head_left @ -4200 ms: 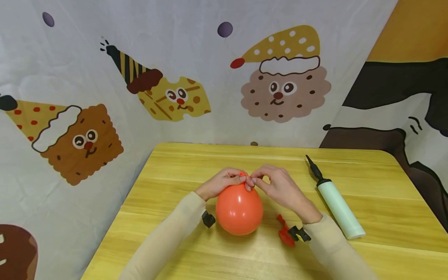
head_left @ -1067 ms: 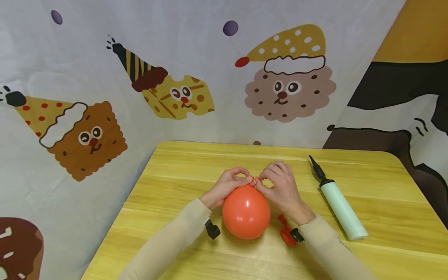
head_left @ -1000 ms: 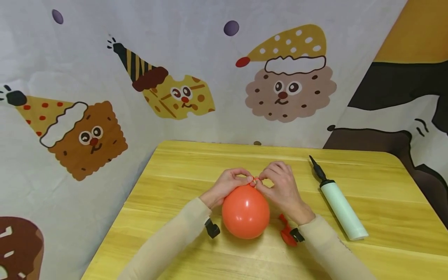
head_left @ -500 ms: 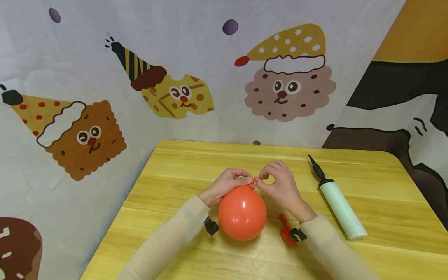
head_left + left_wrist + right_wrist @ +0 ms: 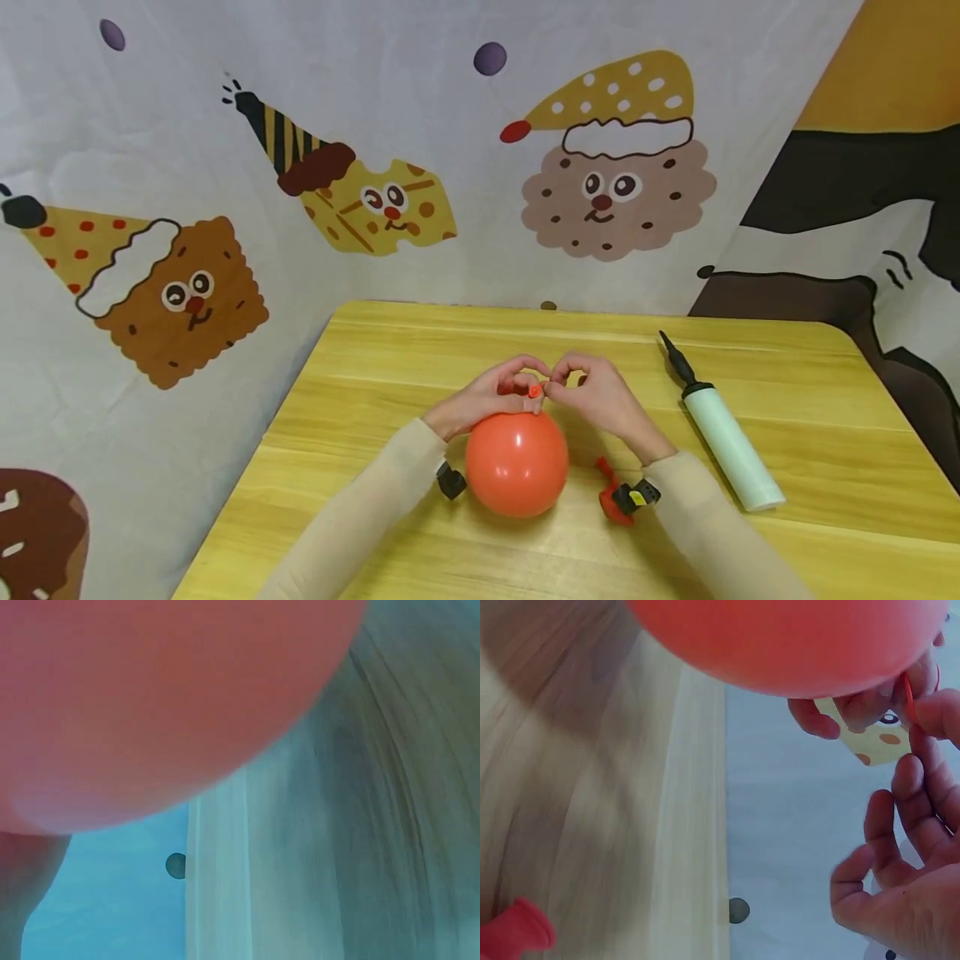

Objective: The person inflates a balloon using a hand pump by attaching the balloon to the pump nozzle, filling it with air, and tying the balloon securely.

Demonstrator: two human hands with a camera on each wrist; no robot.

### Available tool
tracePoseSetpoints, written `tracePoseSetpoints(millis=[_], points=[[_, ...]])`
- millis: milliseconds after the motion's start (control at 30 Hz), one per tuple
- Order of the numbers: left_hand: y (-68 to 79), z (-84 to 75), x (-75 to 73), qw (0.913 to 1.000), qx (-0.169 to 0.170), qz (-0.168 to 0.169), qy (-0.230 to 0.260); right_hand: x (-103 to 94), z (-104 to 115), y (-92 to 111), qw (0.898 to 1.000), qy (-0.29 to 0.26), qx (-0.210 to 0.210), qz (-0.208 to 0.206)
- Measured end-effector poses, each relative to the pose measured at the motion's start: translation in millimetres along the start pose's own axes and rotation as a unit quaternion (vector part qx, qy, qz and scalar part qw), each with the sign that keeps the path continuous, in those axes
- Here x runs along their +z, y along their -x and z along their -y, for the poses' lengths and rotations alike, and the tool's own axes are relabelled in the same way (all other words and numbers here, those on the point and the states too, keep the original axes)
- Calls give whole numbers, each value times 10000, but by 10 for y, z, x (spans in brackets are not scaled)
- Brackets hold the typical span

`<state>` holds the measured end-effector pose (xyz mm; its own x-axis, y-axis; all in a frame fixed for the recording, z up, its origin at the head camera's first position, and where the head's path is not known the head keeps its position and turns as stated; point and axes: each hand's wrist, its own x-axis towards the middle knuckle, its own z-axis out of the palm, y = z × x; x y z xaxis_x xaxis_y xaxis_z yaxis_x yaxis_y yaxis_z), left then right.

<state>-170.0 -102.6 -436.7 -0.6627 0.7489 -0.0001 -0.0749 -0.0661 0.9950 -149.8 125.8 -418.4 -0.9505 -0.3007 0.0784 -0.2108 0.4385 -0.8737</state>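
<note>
An inflated orange-red balloon [image 5: 517, 467] hangs below both hands in the head view, its neck at the top. The left hand [image 5: 491, 398] grips the neck, the rubber wound about its fingers and the small orange mouth showing between them. From the other side the right hand [image 5: 596, 396] pinches a bit of the neck between thumb and forefinger. In the right wrist view, a thin orange strand [image 5: 910, 697] runs between the fingertips, while the right hand's other fingers [image 5: 881, 825] are loosely bent. The balloon [image 5: 150, 697] fills much of the left wrist view, hiding most of the left hand.
A second, flat red balloon [image 5: 617, 504] lies on the wooden table [image 5: 420, 350], partly behind the right wrist camera [image 5: 636, 497]. A pale green hand pump [image 5: 731, 446] with a black nozzle lies at the right. Behind the table hangs a cloth printed with cartoon figures.
The left fingers have shifted at the neck, bending more around it. The right hand has lowered slightly, still pinching. The balloon has swung a little left; pump and flat balloon stay put.
</note>
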Motion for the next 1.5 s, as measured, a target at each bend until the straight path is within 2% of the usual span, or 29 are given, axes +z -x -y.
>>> tracePoseSetpoints(millis=[67, 167, 367, 567, 800, 1000, 1100, 1233, 1400, 1500], points=[[-9, -9, 19, 10000, 46, -4, -82, -13, 8, -3, 9999, -34, 97, 59], [-21, -13, 34, 9993, 182, -240, -223, -27, 25, 1, 9999, 16, 114, 1], [-44, -13, 81, 9913, 267, -1100, -672, -20, 39, 0, 9993, 283, -30, -227], [-111, -29, 166, 9720, 286, -1939, -1298, -14, 17, -7, 9959, 616, -282, -604], [-191, -48, 244, 9419, 230, -2683, -2009, 32, -31, -32, 9905, 800, -456, -1025], [-244, -40, 244, 9251, 298, -3252, -1936, 139, -33, -75, 9852, 701, -467, -1490], [-262, -29, 238, 9219, 426, -3418, -1773, 174, -20, -93, 9847, 594, -474, -1569], [-279, -15, 251, 9195, 588, -3499, -1691, 194, -15, -105, 9876, 411, -325, -1477], [-297, -5, 291, 9053, 888, -3637, -2009, 181, -31, -110, 9915, -123, -105, -1292], [-293, 41, 277, 9008, 1044, -3768, -1889, 167, -70, -87, 9928, -318, -117, -1145]])
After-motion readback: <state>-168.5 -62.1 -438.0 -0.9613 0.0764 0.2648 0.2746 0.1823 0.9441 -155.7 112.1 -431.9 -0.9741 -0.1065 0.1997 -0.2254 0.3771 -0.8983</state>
